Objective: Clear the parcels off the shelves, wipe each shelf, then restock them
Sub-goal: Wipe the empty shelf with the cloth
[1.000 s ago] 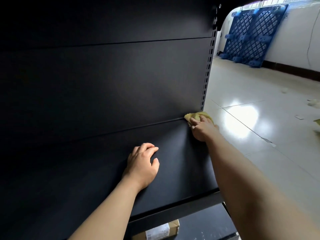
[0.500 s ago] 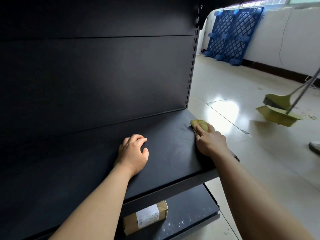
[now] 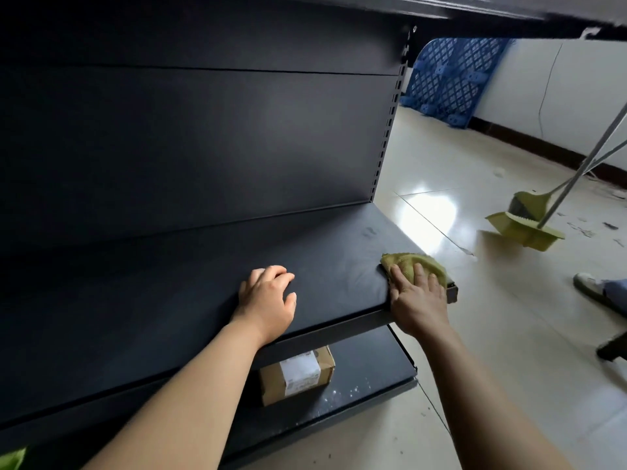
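A bare black metal shelf point(image 3: 210, 266) runs across the view. My right hand point(image 3: 419, 300) presses a yellow-green cloth point(image 3: 412, 264) flat on the shelf's front right corner, fingers straight over it. My left hand point(image 3: 268, 301) rests on the shelf near its front edge, fingers loosely bent and holding nothing. On the lower shelf point(image 3: 366, 374) below sits one brown cardboard parcel point(image 3: 297, 374) with a white label.
A green broom and dustpan point(image 3: 524, 225) stand on the tiled floor to the right. Another person's white shoe point(image 3: 588, 283) is at the right edge. A blue plastic pallet point(image 3: 451, 79) leans on the far wall. A shelf overhangs at the top.
My right hand drew the cloth from the shelf's back right corner forward to the front right corner. My left hand stayed resting on the shelf. The broom and dustpan came into view.
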A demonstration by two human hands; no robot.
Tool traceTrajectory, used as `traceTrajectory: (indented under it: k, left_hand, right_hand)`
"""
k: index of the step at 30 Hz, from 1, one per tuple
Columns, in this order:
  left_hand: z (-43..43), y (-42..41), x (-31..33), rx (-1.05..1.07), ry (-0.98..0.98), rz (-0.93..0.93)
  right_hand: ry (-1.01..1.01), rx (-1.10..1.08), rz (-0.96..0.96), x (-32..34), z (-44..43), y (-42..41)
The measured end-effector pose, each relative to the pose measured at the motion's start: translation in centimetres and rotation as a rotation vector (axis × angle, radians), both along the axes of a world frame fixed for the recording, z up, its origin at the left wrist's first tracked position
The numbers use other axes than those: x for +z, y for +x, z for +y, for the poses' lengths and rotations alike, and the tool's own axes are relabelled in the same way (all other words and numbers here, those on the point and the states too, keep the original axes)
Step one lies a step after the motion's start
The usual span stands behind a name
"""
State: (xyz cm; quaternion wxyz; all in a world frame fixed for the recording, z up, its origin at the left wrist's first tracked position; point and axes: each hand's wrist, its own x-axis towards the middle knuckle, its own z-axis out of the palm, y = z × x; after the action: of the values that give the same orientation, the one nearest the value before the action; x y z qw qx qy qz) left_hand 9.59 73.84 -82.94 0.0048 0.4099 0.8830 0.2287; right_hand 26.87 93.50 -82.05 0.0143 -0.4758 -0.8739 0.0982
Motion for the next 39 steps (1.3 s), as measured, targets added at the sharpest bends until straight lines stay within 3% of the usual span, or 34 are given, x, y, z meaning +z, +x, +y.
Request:
traceTrajectory:
  k: [6,14,19,22,25,35,39]
  left_hand:
    - [-7.1,-0.3,0.4,0.079,-0.083,0.054]
    - [-16.7,-2.5,0.8,0.303,-0.182,0.076]
    - [-21.8,-3.5,0.7,0.441,-0.219,0.103]
    - [-24.5,-4.0,0.4,0.479,-0.196,0.109]
    - [-25.3,-4.3,0.2,0.438,-0.146,0.089]
    - [-25.3,-4.4,0.1,0.420,-0.072,0.087]
    - [-26.0,-3.9,0.8,0.439,-0.098,0.042]
  right_hand:
    - [0.038,0.204,-0.073,0.5,-7.6,-4.4]
    - [0.011,0.618,0.016,0.5,-21.0,-10.5]
    - [0.100,0.467,-0.017,0.9,-11.6,-9.7]
    - [0.021,0.288,-0.094,1.3,-7.1,-10.1]
    - [-0.056,0.254,-0.117,1.4,-7.7,-12.7]
    - [-0.009,0.744,-0.035,0.8,-27.1,-19.4]
    - [-0.035,0.870,0.006,0.3,-27.5,-17.5]
